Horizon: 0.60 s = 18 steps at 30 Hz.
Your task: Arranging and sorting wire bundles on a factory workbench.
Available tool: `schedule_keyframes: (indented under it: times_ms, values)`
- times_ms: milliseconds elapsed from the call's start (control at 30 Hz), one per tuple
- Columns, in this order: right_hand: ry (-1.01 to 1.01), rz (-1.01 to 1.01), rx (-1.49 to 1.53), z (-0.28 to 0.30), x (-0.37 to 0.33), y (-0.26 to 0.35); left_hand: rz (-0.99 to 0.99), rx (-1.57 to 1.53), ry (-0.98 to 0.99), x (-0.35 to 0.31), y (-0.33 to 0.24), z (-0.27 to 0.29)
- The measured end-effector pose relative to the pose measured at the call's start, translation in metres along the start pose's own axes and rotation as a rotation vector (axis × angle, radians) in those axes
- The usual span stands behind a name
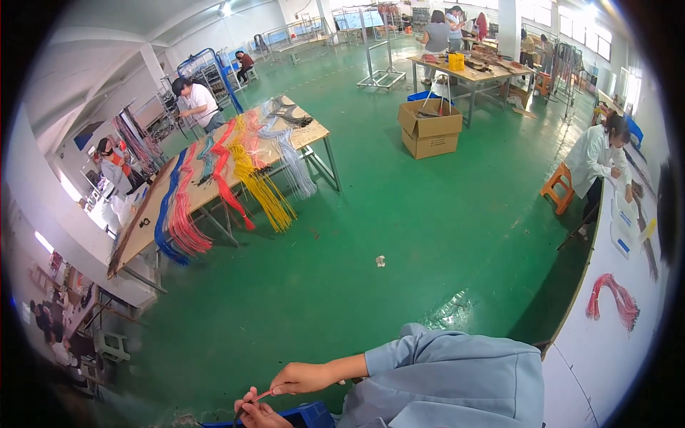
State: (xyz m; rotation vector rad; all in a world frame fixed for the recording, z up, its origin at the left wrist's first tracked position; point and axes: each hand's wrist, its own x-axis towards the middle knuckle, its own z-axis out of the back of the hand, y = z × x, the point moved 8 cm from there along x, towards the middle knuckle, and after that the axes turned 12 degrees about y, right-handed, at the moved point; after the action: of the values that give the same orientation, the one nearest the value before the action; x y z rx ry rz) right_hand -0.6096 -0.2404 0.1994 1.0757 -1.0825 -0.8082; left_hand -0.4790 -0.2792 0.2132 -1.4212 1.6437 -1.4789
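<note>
At the bottom of the view my right hand (303, 378) reaches out of a light blue-grey sleeve, its fingers closed on one end of a thin red wire (262, 394). Just below and to its left, my left hand (260, 414) pinches the wire's other end. A dark strand (238, 415) hangs by the left fingers; whether it joins the red wire I cannot tell. The lower edge of the picture cuts off part of the left hand. Beneath both hands shows the rim of a blue plastic crate (314, 414), its contents hidden.
A white table (578, 371) on the right bears a pink wire bundle (612, 299); a co-worker (603, 153) bends over its far end. Across the green floor, a wooden table (135, 242) holds coloured wire bundles. Farther back are a cardboard box (430, 132) and an orange stool (559, 187).
</note>
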Motion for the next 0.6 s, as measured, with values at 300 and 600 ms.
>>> schedule_keyframes:
  times_ms: [300, 600]
  values:
    - [0.158, 0.034, 0.024, -0.008, 0.008, 0.014, 0.08, 0.047, 0.135, -0.006, 0.011, -0.011]
    - [0.012, 0.132, -0.187, -0.001, 0.007, 0.002, 0.089, 0.07, 0.115, -0.006, 0.01, -0.02]
